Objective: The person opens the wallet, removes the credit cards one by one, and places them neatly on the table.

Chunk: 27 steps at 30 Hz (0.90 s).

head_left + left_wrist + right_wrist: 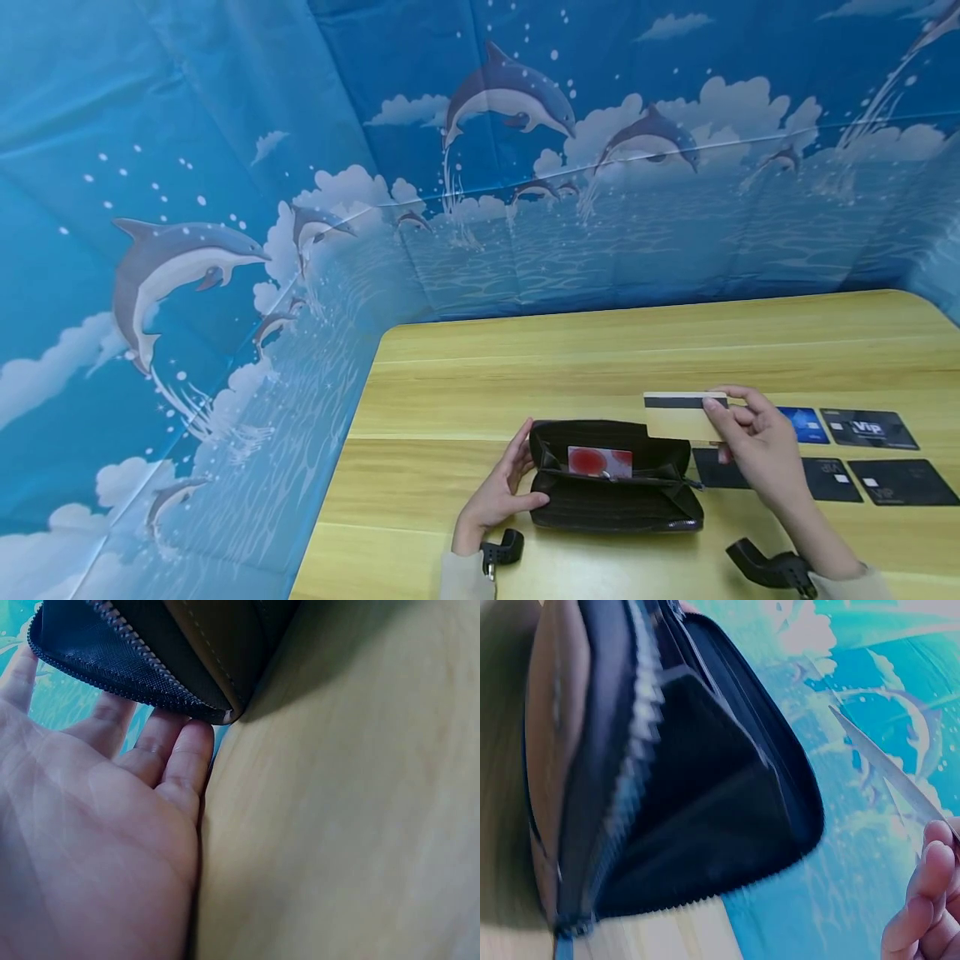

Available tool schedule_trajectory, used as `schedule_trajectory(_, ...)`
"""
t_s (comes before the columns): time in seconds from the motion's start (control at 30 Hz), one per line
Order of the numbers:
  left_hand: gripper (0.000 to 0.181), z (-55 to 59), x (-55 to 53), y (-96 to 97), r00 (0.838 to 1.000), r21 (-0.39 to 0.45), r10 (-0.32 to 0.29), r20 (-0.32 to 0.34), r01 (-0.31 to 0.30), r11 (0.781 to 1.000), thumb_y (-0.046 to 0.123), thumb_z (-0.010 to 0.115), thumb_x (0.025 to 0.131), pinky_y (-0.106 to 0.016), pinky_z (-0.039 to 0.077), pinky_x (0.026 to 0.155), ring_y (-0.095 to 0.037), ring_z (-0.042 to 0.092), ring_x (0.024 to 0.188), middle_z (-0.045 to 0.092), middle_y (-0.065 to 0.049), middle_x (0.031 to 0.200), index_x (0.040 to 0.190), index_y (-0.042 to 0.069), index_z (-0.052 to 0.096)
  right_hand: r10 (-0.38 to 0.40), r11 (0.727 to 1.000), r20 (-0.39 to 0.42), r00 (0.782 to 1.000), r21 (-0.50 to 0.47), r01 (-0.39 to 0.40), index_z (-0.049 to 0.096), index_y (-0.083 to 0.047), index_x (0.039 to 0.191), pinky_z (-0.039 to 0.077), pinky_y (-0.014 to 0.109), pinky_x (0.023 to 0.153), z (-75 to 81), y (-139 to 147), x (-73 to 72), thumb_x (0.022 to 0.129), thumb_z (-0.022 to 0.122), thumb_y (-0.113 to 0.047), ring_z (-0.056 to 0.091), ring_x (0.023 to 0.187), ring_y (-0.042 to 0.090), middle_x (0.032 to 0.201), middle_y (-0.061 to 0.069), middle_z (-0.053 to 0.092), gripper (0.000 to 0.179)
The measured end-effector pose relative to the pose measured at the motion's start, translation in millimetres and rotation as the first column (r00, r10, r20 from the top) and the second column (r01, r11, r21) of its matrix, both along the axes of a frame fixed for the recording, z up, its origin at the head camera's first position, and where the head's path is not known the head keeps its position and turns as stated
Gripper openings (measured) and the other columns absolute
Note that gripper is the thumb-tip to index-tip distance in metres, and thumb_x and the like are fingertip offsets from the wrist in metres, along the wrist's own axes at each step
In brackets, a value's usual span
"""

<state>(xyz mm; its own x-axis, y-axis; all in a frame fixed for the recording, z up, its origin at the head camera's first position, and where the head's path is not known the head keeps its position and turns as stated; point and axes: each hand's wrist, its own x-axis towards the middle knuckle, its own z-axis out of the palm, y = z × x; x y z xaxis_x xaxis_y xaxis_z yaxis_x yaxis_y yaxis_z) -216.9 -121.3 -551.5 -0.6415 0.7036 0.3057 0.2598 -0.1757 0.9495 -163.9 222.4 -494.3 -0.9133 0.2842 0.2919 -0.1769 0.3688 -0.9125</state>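
Observation:
A black zip wallet [617, 508] lies unzipped on the table, its mouth spread wide. Inside it, a card with red and white patterning [588, 461] sticks up from the middle. My left hand [495, 496] holds the wallet's left end, thumb on the front side and fingers at the back; in the left wrist view, fingertips touch its zipped edge. Between thumb and fingers, my right hand [765, 454] pinches a pale gold bank card [678, 423] with a dark stripe, over the wallet's back right corner. The right wrist view shows this card [889, 769] nearly edge-on, apart from the wallet.
Right of the wallet several cards lie in two rows: a blue card [802, 425], a black Vip card [870, 429] and dark ones such as the black card [903, 483]. A dolphin-print sheet [525, 250] hangs behind the wooden table [420, 375].

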Motion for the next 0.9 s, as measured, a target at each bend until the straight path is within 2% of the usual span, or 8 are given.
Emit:
schedule_trajectory(0.23,0.094,-0.6,0.1,-0.1,1.000,0.000,-0.002,-0.001,0.002,1.000,-0.006,0.065,0.085,-0.046,0.023,0.109,-0.036,0.029,0.133,0.029,-0.027,0.145,0.152,0.004,0.000,-0.037,0.999,0.006,0.999,0.012,0.037,0.052,-0.020,0.116,0.043,0.020,0.049,-2.1,21,5.9,0.096,0.057,-0.014,0.049,0.042,0.018,0.052,0.006,0.051,0.021)
schedule_trajectory(0.4,0.094,-1.8,-0.5,0.3,1.000,0.002,-0.001,-0.002,0.001,1.000,-0.008,0.065,0.085,-0.045,0.024,0.109,-0.035,0.029,0.132,0.029,-0.027,0.145,0.151,0.003,0.000,-0.046,0.999,0.018,0.999,-0.021,0.046,0.053,-0.021,0.115,0.045,0.021,0.046,-2.5,34,10.6,0.096,0.057,-0.012,0.049,0.042,0.017,0.054,0.007,0.052,0.021)
schedule_trajectory(0.67,0.095,-1.1,0.3,0.8,1.000,-0.036,0.004,0.027,-0.003,0.999,-0.008,0.064,0.084,-0.049,0.022,0.109,-0.029,0.029,0.134,0.028,-0.023,0.147,0.152,0.007,0.000,-0.028,0.999,0.094,0.995,-0.043,0.032,0.051,-0.025,0.112,0.046,0.021,0.048,-9.1,52,22.0,0.097,0.056,-0.016,0.049,0.044,0.018,0.055,0.006,0.054,0.018)
schedule_trajectory(0.8,0.095,-0.5,0.8,0.6,0.999,-0.040,0.010,0.032,-0.009,0.999,-0.008,0.065,0.084,-0.050,0.022,0.109,-0.028,0.029,0.134,0.028,-0.021,0.148,0.153,0.009,0.001,-0.023,0.999,0.136,0.990,-0.043,0.030,0.050,-0.029,0.110,0.042,0.023,0.045,-16.3,61,28.2,0.097,0.056,-0.018,0.050,0.045,0.017,0.058,0.005,0.058,0.019)
schedule_trajectory(0.9,0.095,-0.2,0.7,0.2,0.999,-0.036,0.012,0.033,-0.011,0.999,-0.009,0.065,0.084,-0.049,0.022,0.109,-0.030,0.028,0.135,0.027,-0.022,0.148,0.153,0.009,0.001,-0.015,0.999,0.165,0.986,-0.029,0.020,0.049,-0.029,0.110,0.043,0.024,0.045,-22.3,67,32.8,0.097,0.056,-0.019,0.051,0.046,0.017,0.060,0.004,0.060,0.018)
